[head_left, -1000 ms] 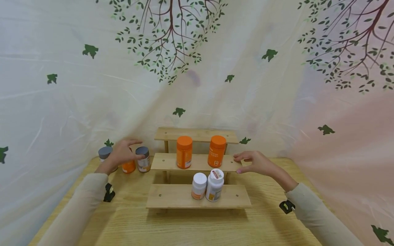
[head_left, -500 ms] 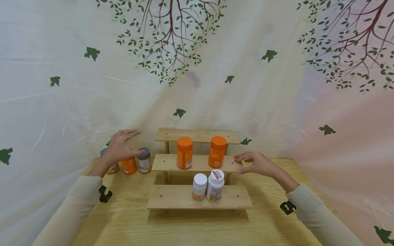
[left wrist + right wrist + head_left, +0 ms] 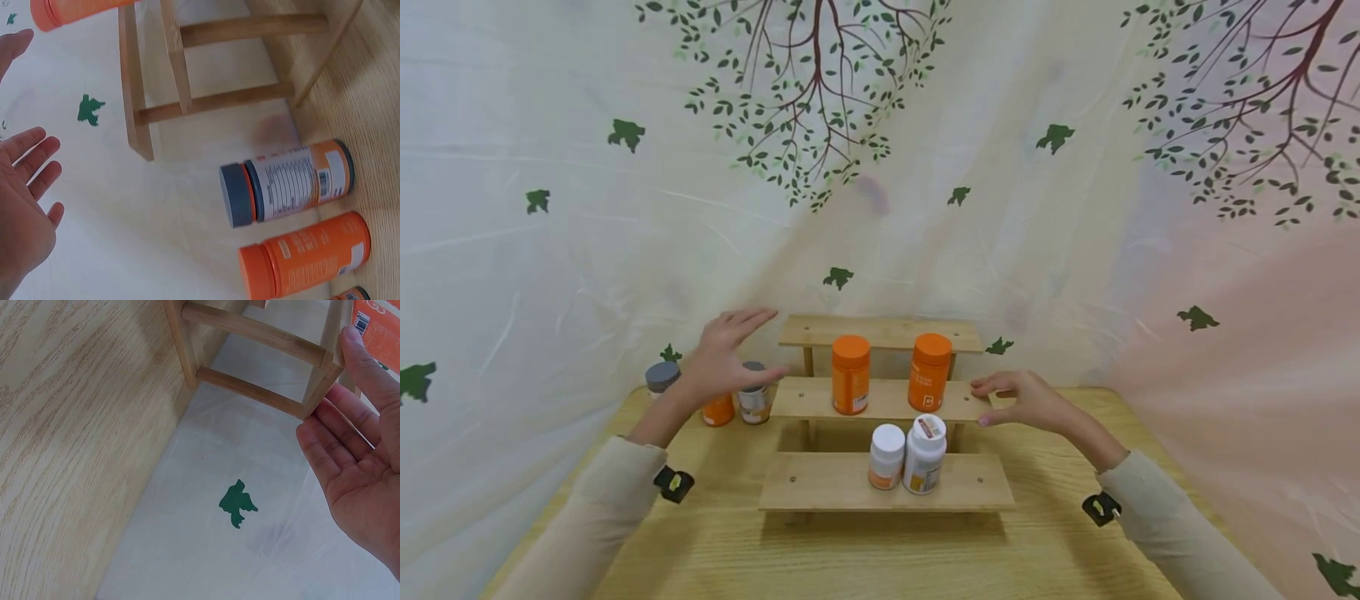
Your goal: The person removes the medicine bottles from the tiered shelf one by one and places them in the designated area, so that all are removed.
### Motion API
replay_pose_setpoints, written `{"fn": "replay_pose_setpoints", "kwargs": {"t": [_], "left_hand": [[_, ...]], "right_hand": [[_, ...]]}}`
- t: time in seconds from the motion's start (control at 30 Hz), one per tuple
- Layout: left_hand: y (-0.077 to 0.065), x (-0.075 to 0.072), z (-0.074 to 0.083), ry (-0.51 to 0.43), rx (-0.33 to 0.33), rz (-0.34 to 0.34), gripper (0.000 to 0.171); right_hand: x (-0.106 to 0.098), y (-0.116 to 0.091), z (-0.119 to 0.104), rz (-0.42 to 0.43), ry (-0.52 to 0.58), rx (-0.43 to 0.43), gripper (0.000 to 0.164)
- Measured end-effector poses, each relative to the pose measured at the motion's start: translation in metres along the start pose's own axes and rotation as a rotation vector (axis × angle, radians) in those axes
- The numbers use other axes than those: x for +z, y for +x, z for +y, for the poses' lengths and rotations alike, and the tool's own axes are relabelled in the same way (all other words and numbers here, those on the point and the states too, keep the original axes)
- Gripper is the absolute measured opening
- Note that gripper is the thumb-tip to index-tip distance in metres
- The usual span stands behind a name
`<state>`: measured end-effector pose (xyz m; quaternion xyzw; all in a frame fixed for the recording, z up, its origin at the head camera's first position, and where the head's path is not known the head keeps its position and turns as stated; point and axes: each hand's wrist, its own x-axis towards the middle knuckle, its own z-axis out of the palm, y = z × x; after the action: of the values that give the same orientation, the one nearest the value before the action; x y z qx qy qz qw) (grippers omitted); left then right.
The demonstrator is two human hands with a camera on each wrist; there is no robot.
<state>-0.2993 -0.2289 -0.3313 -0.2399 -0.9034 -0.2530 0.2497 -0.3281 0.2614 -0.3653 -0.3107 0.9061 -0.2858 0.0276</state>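
Observation:
My left hand [image 3: 718,358] is raised at the left of the wooden stepped shelf [image 3: 820,492], thumb and fingers spread with nothing between them. In the head view it overlaps an orange bottle [image 3: 718,411] and a grey-capped bottle [image 3: 754,404] on the table. The left wrist view shows both bottles [image 3: 306,259] well apart from the fingers [image 3: 28,156]. My right hand [image 3: 1030,404] grips the right end of the middle step, thumb [image 3: 359,356] at one edge and fingertips at the other. Two orange bottles [image 3: 851,379] [image 3: 929,375] stand upright on that step.
On the lowest step, a small white bottle [image 3: 887,458] and a taller white bottle [image 3: 925,457] stand side by side. Another grey-capped bottle [image 3: 662,375] is at the far left, partly behind my left forearm. A printed curtain [image 3: 880,233] hangs close behind the shelf.
My left hand has risen away from the bottles on the left and moved right toward the shelf, its fingers spread. My right hand has stayed at the shelf's end.

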Motion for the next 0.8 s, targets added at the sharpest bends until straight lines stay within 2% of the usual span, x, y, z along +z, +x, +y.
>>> {"fn": "replay_pose_setpoints", "kwargs": {"t": [0.23, 0.47, 0.67, 0.8], "left_hand": [[0.002, 0.017, 0.022, -0.096, 0.041, -0.033, 0.090], [0.009, 0.033, 0.035, -0.134, 0.120, 0.010, 0.085], [0.014, 0.042, 0.047, -0.235, 0.104, -0.034, 0.080], [0.018, 0.048, 0.051, -0.250, 0.101, -0.047, 0.079]], "right_hand": [[0.000, 0.000, -0.001, -0.004, 0.000, 0.004, 0.045], [0.000, 0.000, -0.002, -0.006, 0.002, -0.002, 0.043], [0.000, 0.001, -0.002, -0.004, -0.005, -0.002, 0.042], [0.000, 0.001, -0.001, -0.006, -0.010, 0.002, 0.043]]}}
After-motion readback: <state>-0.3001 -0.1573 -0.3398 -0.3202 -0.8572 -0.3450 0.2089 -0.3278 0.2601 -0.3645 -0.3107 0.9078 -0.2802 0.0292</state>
